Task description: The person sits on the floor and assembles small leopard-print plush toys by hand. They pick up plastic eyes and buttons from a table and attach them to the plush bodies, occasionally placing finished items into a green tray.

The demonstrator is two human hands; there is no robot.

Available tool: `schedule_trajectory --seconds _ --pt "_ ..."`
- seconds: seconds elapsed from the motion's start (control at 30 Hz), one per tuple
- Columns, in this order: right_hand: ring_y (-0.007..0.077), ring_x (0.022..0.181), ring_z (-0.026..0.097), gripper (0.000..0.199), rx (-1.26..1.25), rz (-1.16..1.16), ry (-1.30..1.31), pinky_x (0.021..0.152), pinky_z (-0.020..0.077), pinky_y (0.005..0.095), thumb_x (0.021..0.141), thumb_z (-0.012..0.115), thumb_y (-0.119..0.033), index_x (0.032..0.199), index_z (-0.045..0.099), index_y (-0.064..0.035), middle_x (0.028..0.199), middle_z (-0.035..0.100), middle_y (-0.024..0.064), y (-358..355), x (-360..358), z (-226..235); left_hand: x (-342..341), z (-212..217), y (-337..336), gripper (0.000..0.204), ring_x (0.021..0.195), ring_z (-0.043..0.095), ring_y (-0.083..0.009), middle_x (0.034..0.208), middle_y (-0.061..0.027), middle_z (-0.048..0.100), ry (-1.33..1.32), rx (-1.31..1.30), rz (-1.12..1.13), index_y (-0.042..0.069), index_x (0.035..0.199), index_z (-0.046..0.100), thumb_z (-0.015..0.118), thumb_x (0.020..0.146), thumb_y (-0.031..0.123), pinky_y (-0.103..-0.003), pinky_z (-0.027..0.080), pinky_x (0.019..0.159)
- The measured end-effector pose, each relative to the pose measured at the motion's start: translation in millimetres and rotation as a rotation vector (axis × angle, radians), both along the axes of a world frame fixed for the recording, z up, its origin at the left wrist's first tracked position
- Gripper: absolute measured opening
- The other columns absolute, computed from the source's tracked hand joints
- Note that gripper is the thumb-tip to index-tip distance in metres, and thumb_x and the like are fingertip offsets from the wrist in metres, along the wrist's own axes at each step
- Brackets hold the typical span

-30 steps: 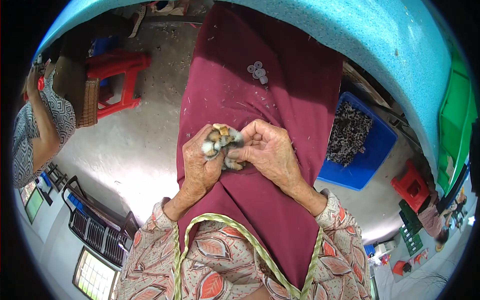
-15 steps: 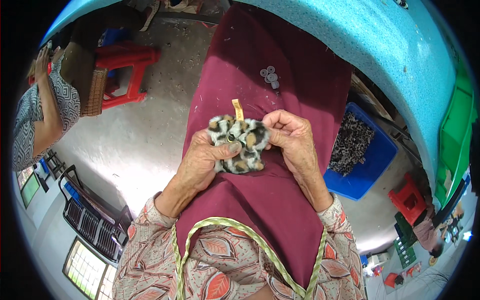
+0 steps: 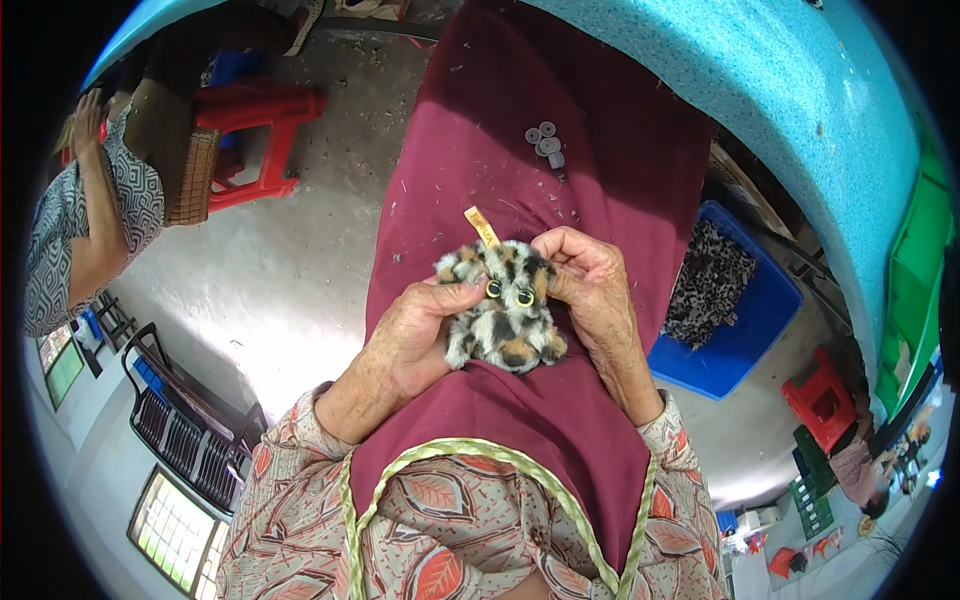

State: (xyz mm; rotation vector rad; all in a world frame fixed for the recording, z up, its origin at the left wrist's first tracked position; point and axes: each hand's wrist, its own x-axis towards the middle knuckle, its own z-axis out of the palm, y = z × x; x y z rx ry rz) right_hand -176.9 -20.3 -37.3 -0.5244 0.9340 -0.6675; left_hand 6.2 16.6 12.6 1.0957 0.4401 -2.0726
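A small spotted plush toy (image 3: pixel 503 335) in black, white and tan fur rests over my lap, its two yellow-rimmed eyes showing. A yellow ribbon tag (image 3: pixel 482 226) sticks up from its top. My left hand (image 3: pixel 415 335) grips the toy's left side, the thumb lying beside one eye. On the other side my right hand (image 3: pixel 588 280) pinches the toy's upper right edge between thumb and fingers. Several small translucent plastic discs (image 3: pixel 546 143) lie on the maroon apron (image 3: pixel 440 190) beyond the toy.
A blue bin (image 3: pixel 735 335) with spotted fabric pieces (image 3: pixel 708 285) stands to the right. The speckled light-blue table edge (image 3: pixel 760 110) curves across the far right. Red stools (image 3: pixel 270 150) and a seated person (image 3: pixel 95 210) are at left. A green tray (image 3: pixel 915 270) sits at far right.
The toy has shifted slightly right and toward me. My left thumb has moved off its middle, so both eyes now show. Both hands keep their hold.
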Motion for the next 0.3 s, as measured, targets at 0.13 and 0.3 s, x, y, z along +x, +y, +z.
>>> schedule_trajectory --seconds 0.13,0.3 --pt "0.0079 0.076 0.058 0.014 -0.037 0.041 -0.007 0.068 0.0468 0.0219 0.088 0.064 -0.012 0.090 0.063 0.0014 0.084 0.064 0.0043 -1.5 -4.7 -6.1 -1.6 1.4 -1.7 0.032 0.097 0.065 -0.0227 0.107 -0.0107 0.064 -0.021 0.020 -0.017 0.000 0.119 0.053 0.059 0.089 0.009 -0.038 0.054 0.087" --pt "0.0173 0.101 0.060 0.044 -0.149 0.131 -0.141 0.092 0.0444 0.0262 0.086 0.066 -0.040 0.109 0.063 -0.0032 0.104 0.065 0.0055 -14.8 -11.2 0.1 -2.9 3.8 -2.4 0.035 0.098 0.065 -0.0230 0.109 -0.0093 0.064 -0.019 -0.026 -0.052 0.001 0.121 0.052 0.061 0.088 0.010 -0.037 0.054 0.086"
